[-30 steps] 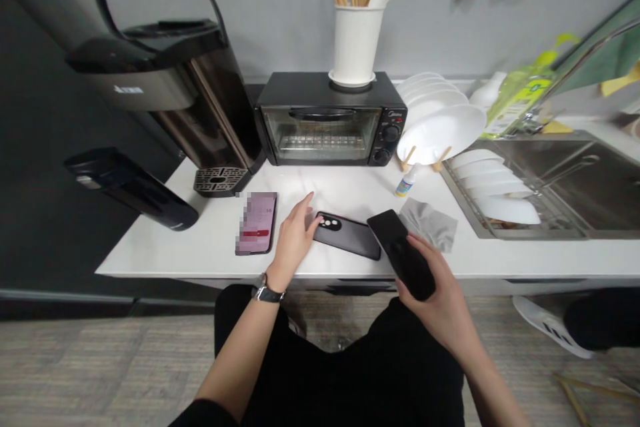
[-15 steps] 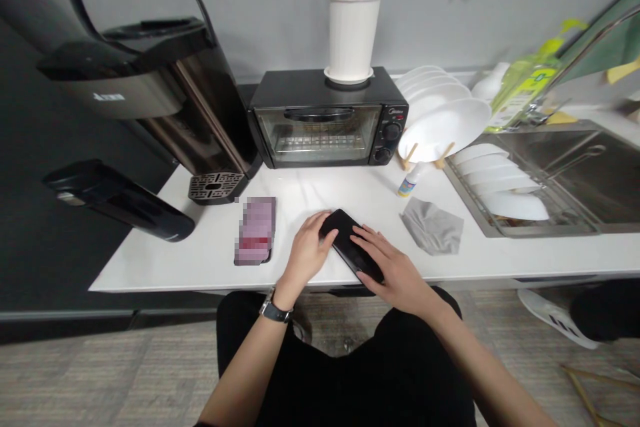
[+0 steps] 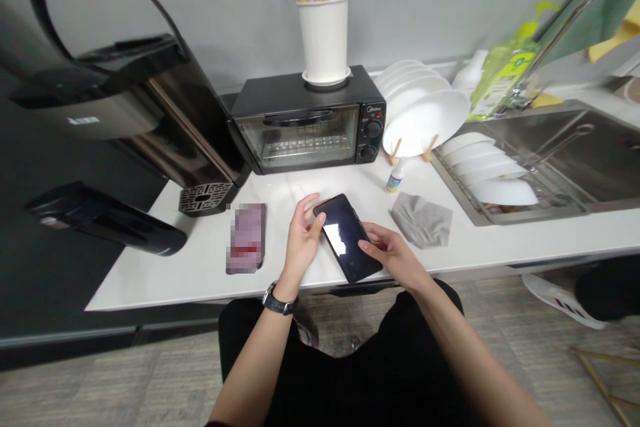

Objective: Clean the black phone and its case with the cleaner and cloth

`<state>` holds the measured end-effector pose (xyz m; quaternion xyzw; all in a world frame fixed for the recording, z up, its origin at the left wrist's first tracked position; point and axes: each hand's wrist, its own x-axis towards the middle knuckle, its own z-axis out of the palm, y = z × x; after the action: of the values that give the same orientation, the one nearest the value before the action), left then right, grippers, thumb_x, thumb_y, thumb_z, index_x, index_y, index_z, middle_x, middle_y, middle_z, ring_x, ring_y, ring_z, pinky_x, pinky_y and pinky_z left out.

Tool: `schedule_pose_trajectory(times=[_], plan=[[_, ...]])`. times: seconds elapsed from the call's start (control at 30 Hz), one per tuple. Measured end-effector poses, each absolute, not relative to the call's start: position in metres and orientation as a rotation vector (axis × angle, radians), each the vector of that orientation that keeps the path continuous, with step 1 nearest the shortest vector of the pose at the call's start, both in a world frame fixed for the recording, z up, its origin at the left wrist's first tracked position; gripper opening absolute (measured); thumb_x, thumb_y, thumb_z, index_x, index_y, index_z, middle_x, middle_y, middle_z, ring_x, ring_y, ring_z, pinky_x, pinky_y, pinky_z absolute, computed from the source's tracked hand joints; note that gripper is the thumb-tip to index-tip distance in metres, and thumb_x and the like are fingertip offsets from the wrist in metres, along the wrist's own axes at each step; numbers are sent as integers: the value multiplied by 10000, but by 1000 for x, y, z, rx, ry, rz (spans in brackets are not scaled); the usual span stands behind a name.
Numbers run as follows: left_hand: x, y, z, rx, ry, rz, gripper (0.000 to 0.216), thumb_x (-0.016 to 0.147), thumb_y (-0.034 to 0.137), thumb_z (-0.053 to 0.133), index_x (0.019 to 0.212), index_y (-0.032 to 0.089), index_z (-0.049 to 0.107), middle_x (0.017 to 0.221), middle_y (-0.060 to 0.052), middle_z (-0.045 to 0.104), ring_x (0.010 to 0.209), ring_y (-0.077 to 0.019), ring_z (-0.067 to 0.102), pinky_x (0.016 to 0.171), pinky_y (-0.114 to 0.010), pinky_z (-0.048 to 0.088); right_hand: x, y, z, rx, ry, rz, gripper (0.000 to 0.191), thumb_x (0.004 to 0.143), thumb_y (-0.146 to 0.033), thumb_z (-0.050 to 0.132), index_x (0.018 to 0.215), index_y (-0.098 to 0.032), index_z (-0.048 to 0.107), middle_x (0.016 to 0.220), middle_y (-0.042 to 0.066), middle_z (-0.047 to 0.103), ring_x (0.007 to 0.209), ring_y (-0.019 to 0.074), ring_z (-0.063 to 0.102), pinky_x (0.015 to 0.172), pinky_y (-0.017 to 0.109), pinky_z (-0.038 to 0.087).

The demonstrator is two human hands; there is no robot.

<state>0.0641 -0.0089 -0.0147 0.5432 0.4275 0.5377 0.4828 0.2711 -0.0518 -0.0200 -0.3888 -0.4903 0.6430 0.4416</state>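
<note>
A black phone (image 3: pixel 345 237) with a dark, glossy screen is tilted up just above the white counter (image 3: pixel 200 267), held between both hands. My left hand (image 3: pixel 301 240), with a watch on its wrist, grips the phone's upper left edge with its thumb on the top corner. My right hand (image 3: pixel 393 257) grips the lower right edge, fingers curled on the screen side. The case that lay under the phone cannot be seen apart from it. A second phone (image 3: pixel 246 247) with a lit screen lies flat to the left.
A grey cloth (image 3: pixel 423 220) and a small white bottle (image 3: pixel 395 177) lie to the right. Behind stand a black toaster oven (image 3: pixel 305 123), a white utensil holder (image 3: pixel 325 40), a plate rack (image 3: pixel 425 117) and a large black appliance (image 3: pixel 150 107). A sink (image 3: pixel 550 167) is at the right.
My right hand brought the phone down onto the case on the counter. Both hands then took hold and tilted it up, screen towards me.
</note>
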Motion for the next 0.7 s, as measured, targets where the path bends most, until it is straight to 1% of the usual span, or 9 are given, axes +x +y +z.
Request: schedule_pose_trajectory(times=[0.07, 0.13, 0.2, 0.27, 0.33, 0.5, 0.57, 0.6, 0.7], plan=[[68, -11, -15, 1302, 1060, 1235, 537, 958, 571, 666, 1343, 207, 576, 952, -44, 752, 783, -177, 700, 721, -288, 554, 266, -56, -22, -961, -1102, 1580, 580, 845, -518, 816, 1327, -227, 681, 1149, 65, 802, 1007, 254, 769, 957, 414, 595], [72, -14, -14, 1341, 1058, 1174, 497, 945, 591, 673, 1212, 172, 649, 853, -26, 723, 724, -164, 659, 685, -271, 528, 260, -62, -25, -960, -1037, 1533, 570, 842, -520, 817, 1306, -221, 672, 1138, 68, 803, 998, 244, 770, 928, 393, 606], [75, -17, -11, 1380, 1038, 1167, 465, 932, 573, 700, 1140, 158, 675, 902, -40, 735, 788, -171, 665, 730, -267, 529, 257, -68, -25, -954, -1060, 1502, 538, 874, -522, 785, 1306, -230, 651, 1184, 73, 789, 1031, 235, 763, 941, 385, 606], [78, -20, -8, 1375, 1016, 1186, 466, 926, 554, 717, 1165, 157, 673, 971, -54, 749, 831, -173, 673, 760, -262, 532, 259, -73, -21, -954, -1153, 1491, 506, 910, -515, 748, 1321, -248, 623, 1286, 80, 748, 1086, 228, 748, 963, 380, 602], [79, -22, -6, 1339, 974, 1183, 483, 917, 547, 731, 1197, 158, 667, 948, -48, 746, 767, -153, 656, 709, -245, 523, 266, -77, -14, -964, -1259, 1503, 516, 928, -491, 731, 1367, -267, 579, 1397, 86, 685, 1109, 220, 739, 962, 372, 606], [81, -22, -4, 1213, 936, 1163, 484, 886, 547, 767, 1172, 170, 664, 682, 35, 626, 520, -87, 488, 470, -191, 372, 285, -79, -3, -1019, -1442, 1551, 781, 898, -428, 764, 1568, -305, 382, 1489, 106, 605, 1070, 214, 752, 920, 376, 623], [82, -21, 0, 1163, 950, 1205, 487, 871, 545, 783, 1162, 174, 659, 687, 36, 627, 526, -88, 500, 466, -189, 374, 286, -78, -5, -1045, -1459, 1538, 878, 867, -408, 797, 1605, -307, 332, 1383, 95, 670, 967, 196, 769, 842, 350, 634], [82, -21, 2, 1145, 951, 1236, 488, 872, 543, 782, 1171, 179, 654, 724, 25, 651, 562, -97, 537, 495, -192, 408, 285, -77, -7, -1050, -1438, 1540, 876, 856, -409, 806, 1597, -294, 353, 1268, 75, 719, 876, 183, 772, 777, 326, 633], [79, -27, 6, 1155, 925, 1268, 512, 886, 537, 770, 1245, 202, 625, 977, -34, 734, 817, -153, 671, 688, -237, 534, 278, -75, -15, -1049, -1319, 1566, 720, 844, -452, 812, 1462, -216, 529, 853, -12, 735, 642, 155, 738, 619, 263, 580]])
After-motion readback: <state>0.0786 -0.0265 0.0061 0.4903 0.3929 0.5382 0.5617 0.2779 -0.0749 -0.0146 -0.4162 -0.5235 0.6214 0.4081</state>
